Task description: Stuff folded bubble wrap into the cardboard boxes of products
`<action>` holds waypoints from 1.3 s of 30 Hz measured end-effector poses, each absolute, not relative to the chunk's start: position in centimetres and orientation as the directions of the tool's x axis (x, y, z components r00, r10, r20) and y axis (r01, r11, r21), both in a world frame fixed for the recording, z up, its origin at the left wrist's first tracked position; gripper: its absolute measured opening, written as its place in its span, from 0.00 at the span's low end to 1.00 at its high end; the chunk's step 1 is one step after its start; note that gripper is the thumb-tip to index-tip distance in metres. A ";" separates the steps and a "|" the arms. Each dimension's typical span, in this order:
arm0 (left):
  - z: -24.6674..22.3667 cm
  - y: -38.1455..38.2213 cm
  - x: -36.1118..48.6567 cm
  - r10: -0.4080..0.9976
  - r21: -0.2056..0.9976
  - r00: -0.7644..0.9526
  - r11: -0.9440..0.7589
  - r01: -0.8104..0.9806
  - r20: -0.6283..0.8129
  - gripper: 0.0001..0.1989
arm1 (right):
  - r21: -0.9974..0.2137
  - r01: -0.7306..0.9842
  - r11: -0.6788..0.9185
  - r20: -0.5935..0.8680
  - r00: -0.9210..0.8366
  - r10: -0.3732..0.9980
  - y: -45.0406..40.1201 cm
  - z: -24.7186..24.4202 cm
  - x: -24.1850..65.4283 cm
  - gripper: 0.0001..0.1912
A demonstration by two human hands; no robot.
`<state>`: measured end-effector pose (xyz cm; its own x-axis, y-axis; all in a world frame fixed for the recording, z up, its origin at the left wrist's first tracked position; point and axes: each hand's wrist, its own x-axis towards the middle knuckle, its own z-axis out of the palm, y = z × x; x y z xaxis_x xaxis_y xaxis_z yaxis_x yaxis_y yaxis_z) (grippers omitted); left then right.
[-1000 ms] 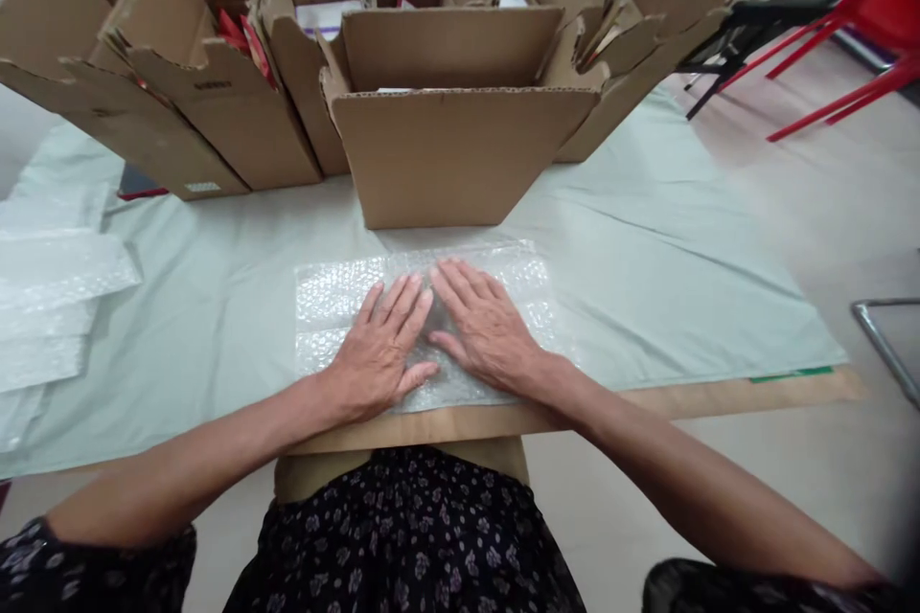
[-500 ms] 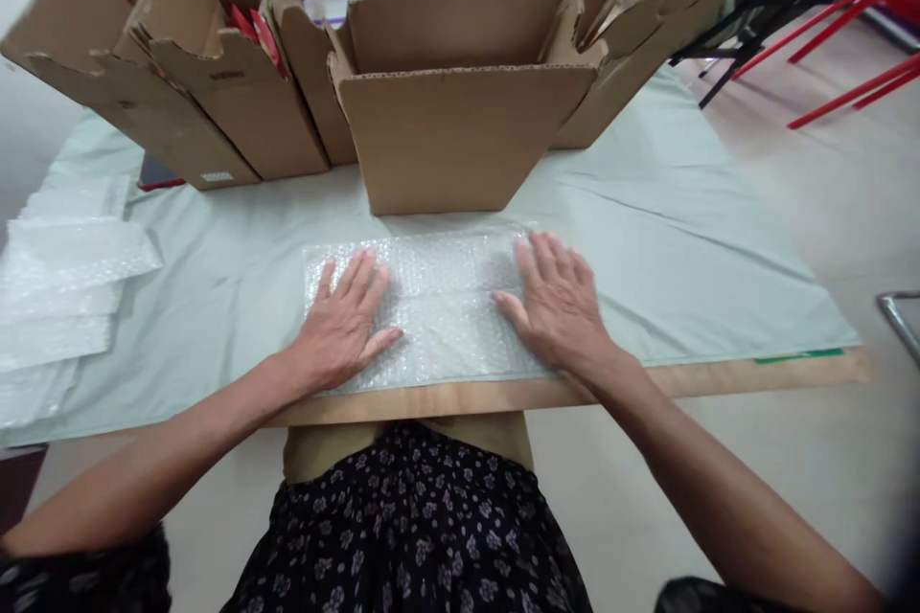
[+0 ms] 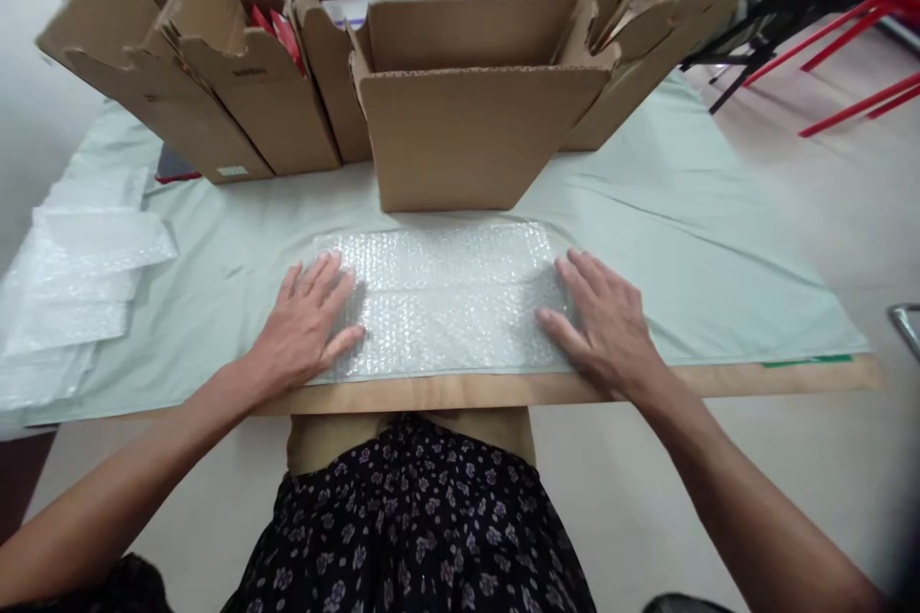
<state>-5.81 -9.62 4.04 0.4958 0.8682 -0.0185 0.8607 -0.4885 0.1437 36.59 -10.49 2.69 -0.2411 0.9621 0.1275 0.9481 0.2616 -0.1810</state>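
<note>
A clear sheet of bubble wrap (image 3: 452, 306) lies flat on the cloth-covered table, close to its front edge, with a crease running across its middle. At the sheet's left end rests my left hand (image 3: 306, 321), fingers stretched out and palm down. My right hand (image 3: 604, 321) lies over the right end, its fingers loosely extended and the thumb on the plastic. Neither hand grips anything. Just beyond the sheet stands an open cardboard box (image 3: 467, 134).
Several open cardboard boxes (image 3: 265, 105) line the back, some with red or white items inside. On the left lies a stack of bubble wrap pieces (image 3: 79, 278). A pale green cloth (image 3: 704, 278) covers the table. Red-legged furniture (image 3: 855, 48) stands at the far right.
Both hands have slid outward, away from each other, to the two ends of the bubble wrap. More of the sheet shows between them. The camera view has shifted slightly.
</note>
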 end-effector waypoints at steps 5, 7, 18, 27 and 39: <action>4.7 -12.8 -1.6 0.683 0.226 0.728 -0.719 0.657 0.058 0.32 | -0.153 0.736 0.659 0.203 -0.629 0.750 -15.2 3.8 34.0 0.26; 4.6 -12.7 -0.1 0.663 0.229 0.746 -0.737 0.636 0.061 0.31 | -0.087 0.718 0.691 0.227 -0.661 0.716 -15.1 3.3 32.8 0.17; 6.2 -11.5 -1.2 0.704 0.214 0.698 -0.707 0.674 0.131 0.19 | -0.238 0.673 0.701 0.330 -0.622 0.710 -12.5 7.3 33.7 0.12; 9.8 -8.7 -6.4 0.879 0.614 0.396 -0.162 0.773 -0.267 0.15 | -0.617 0.740 0.267 -0.048 -0.374 0.926 -11.0 7.4 39.0 0.14; 6.9 -4.7 -5.0 0.967 0.421 0.067 0.044 0.906 -0.245 0.16 | -0.606 0.786 -0.123 -0.081 0.093 0.992 -7.2 3.8 36.5 0.14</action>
<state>-4.98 -4.71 6.92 0.0670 0.9672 -0.2452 0.9061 0.0440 0.4209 36.55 -7.21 3.83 0.0927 0.9924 -0.0811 0.7862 -0.1229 -0.6057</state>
